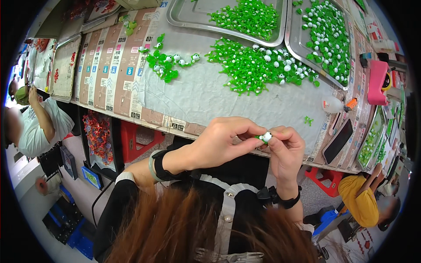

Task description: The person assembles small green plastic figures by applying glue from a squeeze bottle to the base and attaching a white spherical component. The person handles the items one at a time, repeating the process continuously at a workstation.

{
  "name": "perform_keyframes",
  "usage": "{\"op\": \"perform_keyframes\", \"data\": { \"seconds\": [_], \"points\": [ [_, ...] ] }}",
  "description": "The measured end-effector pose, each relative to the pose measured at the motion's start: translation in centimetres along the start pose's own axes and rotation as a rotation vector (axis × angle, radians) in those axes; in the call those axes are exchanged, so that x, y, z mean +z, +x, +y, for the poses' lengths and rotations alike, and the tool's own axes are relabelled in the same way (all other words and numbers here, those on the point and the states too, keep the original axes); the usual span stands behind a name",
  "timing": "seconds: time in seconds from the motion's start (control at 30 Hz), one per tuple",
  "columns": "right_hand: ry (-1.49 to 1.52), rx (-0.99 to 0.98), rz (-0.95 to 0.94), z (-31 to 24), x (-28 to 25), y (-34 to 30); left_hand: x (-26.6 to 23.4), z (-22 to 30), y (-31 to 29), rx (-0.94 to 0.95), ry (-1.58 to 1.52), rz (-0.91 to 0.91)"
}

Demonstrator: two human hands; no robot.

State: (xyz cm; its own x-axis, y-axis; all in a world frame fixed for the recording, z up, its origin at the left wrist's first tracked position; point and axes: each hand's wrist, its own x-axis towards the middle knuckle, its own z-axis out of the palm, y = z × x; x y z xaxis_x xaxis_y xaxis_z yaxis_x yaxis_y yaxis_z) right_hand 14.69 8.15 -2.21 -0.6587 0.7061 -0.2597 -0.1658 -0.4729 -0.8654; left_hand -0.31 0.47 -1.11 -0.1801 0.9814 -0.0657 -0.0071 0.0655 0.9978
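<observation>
My left hand (217, 142) and my right hand (286, 149) meet just in front of my chest, at the near edge of the worktop (197, 94). Between them I pinch a small green piece with a white ball (264, 137): the fingertips of both hands are closed on it, the left thumb and forefinger from the left, the right ones from the right and below. Most of the green part is hidden by my fingers, so only the white ball shows plainly.

Just beyond my right hand a single green piece (308, 119) lies alone on the grey sheet that covers the worktop. Farther off to the right of that hand lie a dark phone (338, 141) and a small clear bottle with an orange cap (335, 105).

Well ahead of both hands a loose heap of green pieces with white balls (258, 65) spreads across the worktop, and ahead of my left hand sits a smaller cluster (165, 63). Farthest away, two metal trays (184, 19) (294, 39) hold more of the same green pieces.
</observation>
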Motion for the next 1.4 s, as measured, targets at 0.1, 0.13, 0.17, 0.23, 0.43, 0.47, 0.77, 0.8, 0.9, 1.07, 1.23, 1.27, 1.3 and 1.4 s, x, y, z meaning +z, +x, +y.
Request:
{"op": "perform_keyframes", "data": {
  "seconds": [0.1,0.13,0.17,0.23,0.43,0.47,0.77,0.8,0.9,1.07,1.23,1.27,1.3,1.4],
  "points": [
    [-0.042,-0.049,0.044,-0.1,0.4,0.3,0.4,-0.2,0.1,-0.042,-0.102,0.052],
    [-0.068,-0.072,0.059,-0.2,0.6,0.4,0.6,-0.2,0.1,-0.066,-0.153,0.079],
    [-0.094,-0.097,0.075,-0.2,0.7,0.6,0.7,-0.2,0.1,-0.136,-0.26,0.102],
    [-0.146,-0.142,0.068,-0.2,1.2,0.7,1.0,-0.1,-0.1,-0.277,-0.476,0.148],
    [-0.115,-0.16,0.085,-0.8,1.8,0.9,1.1,-0.9,-0.1,-0.015,-0.286,0.218],
    [-0.075,-0.132,0.098,-0.7,1.9,1.1,1.0,-1.1,0.2,0.12,-0.119,0.235],
    [0.233,0.06,0.026,-0.6,1.1,1.2,0.5,-1.7,0.9,0.638,0.452,0.253],
    [0.245,0.069,0.021,-0.6,1.1,1.2,0.5,-1.7,0.9,0.651,0.462,0.255],
    [0.245,0.058,0.023,-0.6,1.2,1.2,0.5,-1.6,0.9,0.669,0.476,0.261],
    [0.2,-0.019,0.027,-0.3,1.1,1.2,0.9,-1.5,0.5,0.447,0.251,0.317],
    [0.171,0.007,0.067,-0.5,1.3,1.2,0.9,-1.0,0.0,0.112,-0.019,0.292],
    [0.178,0.02,0.074,-0.5,1.4,1.2,0.9,-1.0,0.0,0.12,-0.01,0.29],
    [0.184,0.033,0.082,-0.5,1.5,1.2,0.9,-1.1,0.0,0.128,-0.001,0.287],
    [0.191,0.04,0.093,-0.6,1.7,1.2,0.9,-1.2,0.1,0.159,0.029,0.284]
  ]
}}
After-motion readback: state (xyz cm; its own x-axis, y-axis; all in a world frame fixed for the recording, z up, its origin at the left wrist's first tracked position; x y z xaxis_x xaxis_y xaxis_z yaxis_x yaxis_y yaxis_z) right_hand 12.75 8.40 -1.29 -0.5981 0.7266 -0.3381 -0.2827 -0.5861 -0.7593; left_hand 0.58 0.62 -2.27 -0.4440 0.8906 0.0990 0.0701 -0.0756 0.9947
